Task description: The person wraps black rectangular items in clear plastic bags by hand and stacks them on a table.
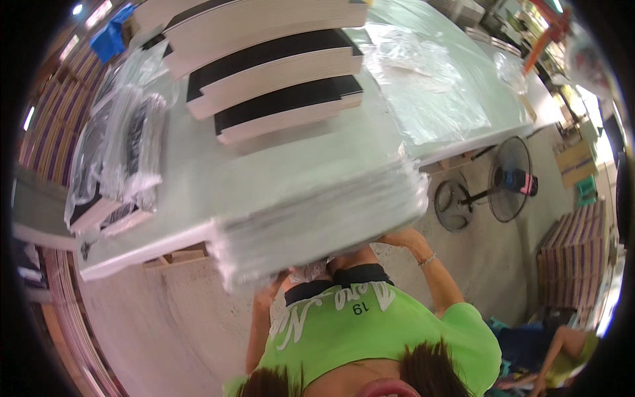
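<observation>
At the near edge of the worktop (pixel 192 192), a stack (pixel 317 221) in clear wrapping was held out in front of the person, its far side overlapping the worktop in this view; whether any of it rested there could not be told. The left hand (pixel 282 278) grasped it low on the near side and the right hand (pixel 399 237) did the same toward the other end, though most of the fingers were hidden by the load. The step in hand looked to be bearing the stack's weight at the worktop, and the next move seemed to call for keeping both hands under it and the layers level, since slick wrapping could let them slide. The stack was long and blocky, its side banded with many thin, greyish layers, blurred, with crinkled plastic bunched at the ends. Toward the far side of the worktop stood blocks (pixel 284 109) with flat black tops and pale sides, finely lined like cut paper, some ends stepped. At the worktop's left, bundles (pixel 144 142) lay in loose, shiny plastic that showed dark and pale stock beneath. On its right lay film (pixel 436 86), wrinkled and glossy over the smooth, pale green surface. Beyond the right edge, a fan (pixel 510 178) with a round wire cage stood on the floor.
</observation>
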{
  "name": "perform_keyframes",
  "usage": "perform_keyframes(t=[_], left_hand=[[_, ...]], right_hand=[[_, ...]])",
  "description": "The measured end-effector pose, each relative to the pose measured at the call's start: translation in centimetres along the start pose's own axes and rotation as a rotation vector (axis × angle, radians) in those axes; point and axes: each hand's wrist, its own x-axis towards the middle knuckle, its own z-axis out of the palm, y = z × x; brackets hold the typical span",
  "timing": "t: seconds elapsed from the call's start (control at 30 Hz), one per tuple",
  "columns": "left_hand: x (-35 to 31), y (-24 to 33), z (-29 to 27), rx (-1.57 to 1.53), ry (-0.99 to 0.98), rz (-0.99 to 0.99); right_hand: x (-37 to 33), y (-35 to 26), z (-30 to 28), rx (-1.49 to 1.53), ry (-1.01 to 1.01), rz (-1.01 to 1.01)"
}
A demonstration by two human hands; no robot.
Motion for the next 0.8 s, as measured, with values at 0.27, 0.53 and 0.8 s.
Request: perform_keyframes(t=[0.27, 0.53, 0.8], left_hand=[[4.0, 2.9, -0.7, -0.421, 0.047, -0.15], [3.9, 2.4, 1.2, -0.537, 0.153, -0.129], [2.0, 6.9, 2.4, -0.447, 0.28, 0.068]], right_hand=[[1.5, -2.0, -1.2, 0.172, 0.016, -0.091], [1.0, -0.2, -0.2, 0.249, 0.116, -0.268], [-1.0, 0.6, 0.7, 0.273, 0.269, -0.349]])
